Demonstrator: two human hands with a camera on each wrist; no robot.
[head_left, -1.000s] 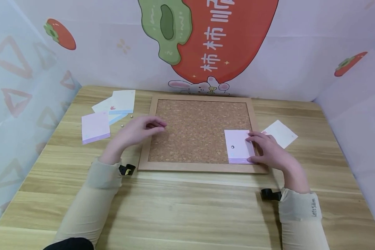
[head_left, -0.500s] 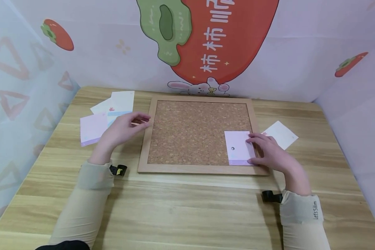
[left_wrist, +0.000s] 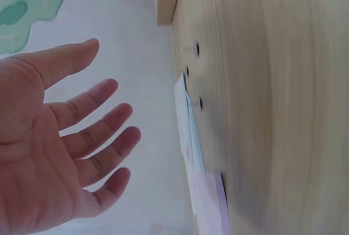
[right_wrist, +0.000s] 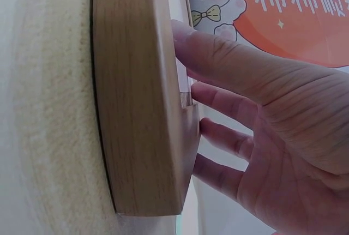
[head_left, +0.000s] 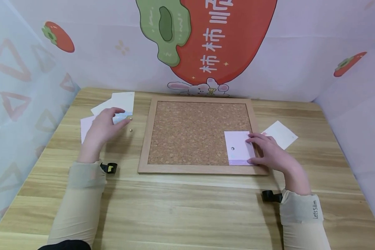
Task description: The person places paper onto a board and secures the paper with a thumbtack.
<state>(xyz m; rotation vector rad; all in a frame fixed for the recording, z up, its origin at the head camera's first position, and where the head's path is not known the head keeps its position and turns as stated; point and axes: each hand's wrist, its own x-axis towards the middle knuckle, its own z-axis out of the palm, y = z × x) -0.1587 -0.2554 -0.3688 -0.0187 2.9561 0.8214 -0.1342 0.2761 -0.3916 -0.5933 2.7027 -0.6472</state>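
My left hand hovers palm down over the cards at the left, its fingers spread and nothing between them. Small push pins stand on the table just beyond its fingertips. Partly beneath it in the head view lie a purple-edged card and white cards with a blue stripe. My right hand rests at the right side of the framed corkboard. Its thumb and fingertips touch the right edge of a lilac card, which lies on the cork with one metal pin in it.
Beyond the board's right frame, a white card lies at an angle on the wooden table. A printed cloth backdrop rises behind the table's far edge. Black wrist cameras stick out from both sleeves.
My left hand has moved left from over the board's left side to above the cards and pins, its fingers spreading. The right hand and the lilac card have stayed in place.
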